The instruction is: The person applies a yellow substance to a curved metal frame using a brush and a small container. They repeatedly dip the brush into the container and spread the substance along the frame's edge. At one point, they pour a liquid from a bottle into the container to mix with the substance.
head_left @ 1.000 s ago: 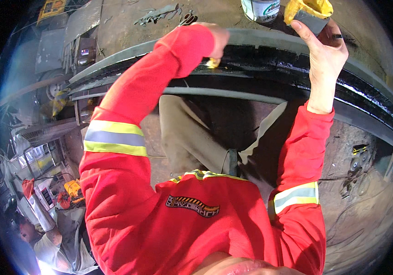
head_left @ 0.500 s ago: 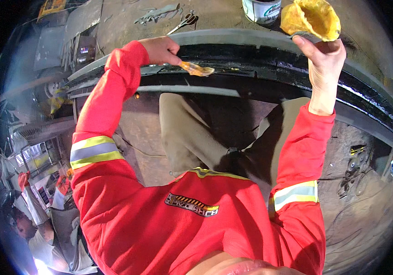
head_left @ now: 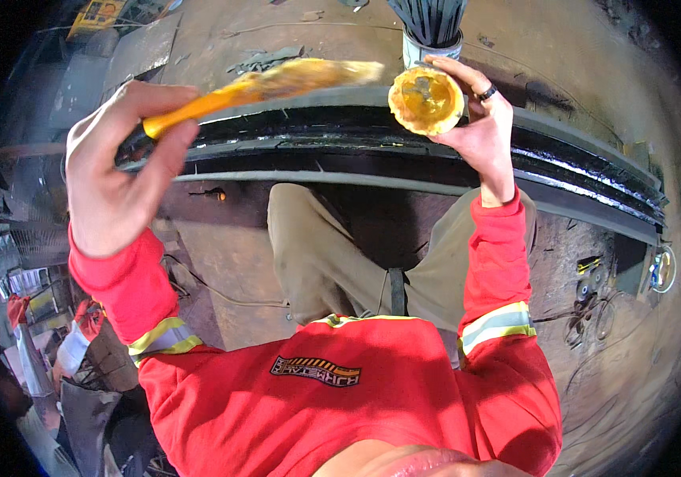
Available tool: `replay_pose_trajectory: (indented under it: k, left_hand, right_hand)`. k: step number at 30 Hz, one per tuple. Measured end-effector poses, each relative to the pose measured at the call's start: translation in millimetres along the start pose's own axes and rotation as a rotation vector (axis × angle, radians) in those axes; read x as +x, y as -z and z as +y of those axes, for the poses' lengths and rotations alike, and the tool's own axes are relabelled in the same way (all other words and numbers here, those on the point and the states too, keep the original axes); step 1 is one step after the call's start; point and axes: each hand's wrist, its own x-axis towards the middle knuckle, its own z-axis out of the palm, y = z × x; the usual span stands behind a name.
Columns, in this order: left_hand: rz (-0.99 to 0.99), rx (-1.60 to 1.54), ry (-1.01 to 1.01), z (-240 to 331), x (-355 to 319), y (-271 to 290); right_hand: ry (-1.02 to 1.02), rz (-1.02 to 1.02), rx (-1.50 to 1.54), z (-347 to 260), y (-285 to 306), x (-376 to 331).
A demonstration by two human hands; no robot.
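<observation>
1. The left hand [head_left: 118, 175] is raised over the left part of the long beam; thumb and index finger pinch the butt of a brush with a yellow-orange handle and a smeared, pale-tipped head [head_left: 269, 83]. How its other fingers sit, I cannot tell.
2. The brush points right, its pale tip near a round cup with a ragged yellow-coated rim [head_left: 426, 101] – apart from it in the view.
3. The right hand [head_left: 483, 127], a dark band on one finger, grips that cup at its right side: thumb on the near side, fingers curved around the far side. The cup's mouth faces the camera, showing a yellow-coated inside.
4. A long dark metal beam with glossy black faces [head_left: 301, 127] runs crosswise below both – beyond the knees of khaki-brown trousers [head_left: 309, 238].
5. Behind the cup stands a pale bucket [head_left: 418, 52] filled with dark strips [head_left: 429, 20].
</observation>
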Motion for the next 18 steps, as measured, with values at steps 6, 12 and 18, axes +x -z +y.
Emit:
replay_pose_trajectory:
  k: [6,12,18]
  left_hand:
    - [-0.023,0.189,-0.199,64.7,1.2,-16.9]
    - [0.006,0.424,-0.124,85.6,2.2,-51.4]
    - [0.017,0.300,-0.270,69.7,15.9,-70.8]
  right_hand:
    - [0.135,0.045,0.013,-3.2,-12.6,-6.0]
    - [0.210,0.070,0.067,-10.5,-34.4,-7.8]
    - [0.291,0.139,0.092,-9.9,-36.3,-9.7]
